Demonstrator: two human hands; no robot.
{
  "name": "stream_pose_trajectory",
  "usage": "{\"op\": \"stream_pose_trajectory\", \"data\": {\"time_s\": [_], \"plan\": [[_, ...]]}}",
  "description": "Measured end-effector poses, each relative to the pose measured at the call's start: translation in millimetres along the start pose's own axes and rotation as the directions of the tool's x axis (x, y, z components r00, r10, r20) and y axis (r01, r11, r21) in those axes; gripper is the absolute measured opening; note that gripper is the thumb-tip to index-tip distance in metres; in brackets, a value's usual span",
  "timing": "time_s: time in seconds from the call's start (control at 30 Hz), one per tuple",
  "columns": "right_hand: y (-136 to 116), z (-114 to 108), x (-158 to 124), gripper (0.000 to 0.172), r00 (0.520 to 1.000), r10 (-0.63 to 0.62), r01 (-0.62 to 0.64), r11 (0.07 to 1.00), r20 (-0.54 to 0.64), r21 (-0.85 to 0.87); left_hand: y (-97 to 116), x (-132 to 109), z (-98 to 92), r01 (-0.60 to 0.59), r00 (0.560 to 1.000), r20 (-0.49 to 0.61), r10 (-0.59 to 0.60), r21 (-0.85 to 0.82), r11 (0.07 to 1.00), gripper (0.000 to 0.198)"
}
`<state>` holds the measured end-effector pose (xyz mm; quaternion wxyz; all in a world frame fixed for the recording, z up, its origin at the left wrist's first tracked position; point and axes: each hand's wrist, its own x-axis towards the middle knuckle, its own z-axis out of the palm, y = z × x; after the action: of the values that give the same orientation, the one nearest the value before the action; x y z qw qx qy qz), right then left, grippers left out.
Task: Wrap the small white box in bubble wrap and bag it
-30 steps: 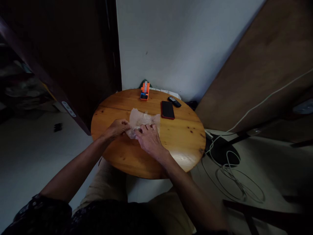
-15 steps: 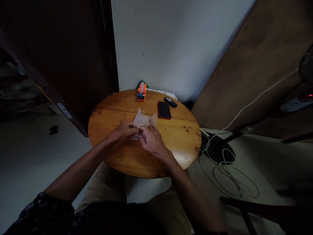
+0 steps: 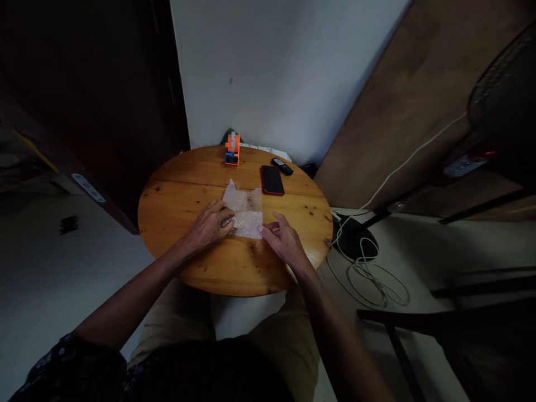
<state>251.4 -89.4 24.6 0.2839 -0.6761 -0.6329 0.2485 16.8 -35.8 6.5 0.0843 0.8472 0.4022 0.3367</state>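
A crumpled sheet of clear bubble wrap lies on the round wooden table, its near part folded over flat. At its left edge my left hand rests with curled fingers, thumb and fingertips closed on the plastic. My right hand is at the near right corner, its thumb tip touching the wrap. The fingers of that hand are bent and apart from the thumb. Whether anything lies inside the fold cannot be made out.
Behind the wrap stands an orange tape dispenser. A dark phone with a red edge and a small black keypad phone or remote lie at the back right. A pale cable coils on the floor beside a fan.
My hands, close together half a second ago, have moved apart to the wrap's two sides. The near part of the wrap now lies flatter. The camera view has shifted slightly.
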Motion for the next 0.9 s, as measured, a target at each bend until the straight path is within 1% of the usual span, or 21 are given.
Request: {"op": "stream_pose_trajectory", "data": {"time_s": [0.07,0.17,0.27,0.37,0.43,0.5,0.57,0.63,0.8,0.9], "plan": [[-7.2,2.9,1.6,0.07,0.999,0.039,-0.039,0.999,0.013,-0.022,-2.5,-2.1,4.8,-0.018,0.999,-0.034,0.017,-0.015,1.0,0.019],[-17.4,9.4,7.5,0.074,0.997,0.079,-0.08,0.994,-0.006,-0.075,-3.7,-2.8,8.7,-0.026,0.999,-0.046,0.024,-0.034,0.999,0.019],[-17.7,18.7,14.7,0.074,0.995,0.089,-0.09,0.995,-0.04,-0.034,-3.2,-2.4,10.9,-0.019,0.998,-0.06,0.017,-0.031,0.999,0.02],[-9.3,31.8,20.2,0.072,0.997,0.033,-0.023,0.99,-0.071,0.139,-1.5,-2.3,12.6,-0.007,0.998,-0.055,0.005,-0.04,0.999,0.022],[-3.6,41.1,22.5,0.069,0.992,-0.031,0.061,0.967,-0.122,0.249,0.4,-2.3,13.4,0.008,0.999,-0.047,-0.01,-0.05,0.999,0.022],[-1.4,48.7,24.0,0.067,0.981,-0.074,0.128,0.942,-0.18,0.309,3.1,-1.9,13.6,0.027,0.999,-0.031,-0.028,-0.04,0.999,0.021],[-3.8,53.4,25.2,0.066,0.973,-0.098,0.166,0.928,-0.209,0.334,6.4,-0.5,12.4,0.05,0.999,-0.016,-0.05,-0.015,0.999,0.02],[-9.9,55.9,26.1,0.063,0.97,-0.121,0.192,0.916,-0.213,0.352,9.9,2.0,9.5,0.075,0.997,0.006,-0.075,0.001,0.997,0.02],[-24.7,61.1,29.7,0.06,0.972,-0.152,0.214,0.892,-0.18,0.399,14.0,8.7,0.9,0.139,0.986,0.093,-0.137,-0.024,0.99,0.019],[-25.9,65.9,31.7,0.057,0.965,-0.209,0.255,0.892,-0.159,0.373,12.0,9.5,1.5,0.15,0.985,0.096,-0.145,-0.051,0.987,0.019]]}}
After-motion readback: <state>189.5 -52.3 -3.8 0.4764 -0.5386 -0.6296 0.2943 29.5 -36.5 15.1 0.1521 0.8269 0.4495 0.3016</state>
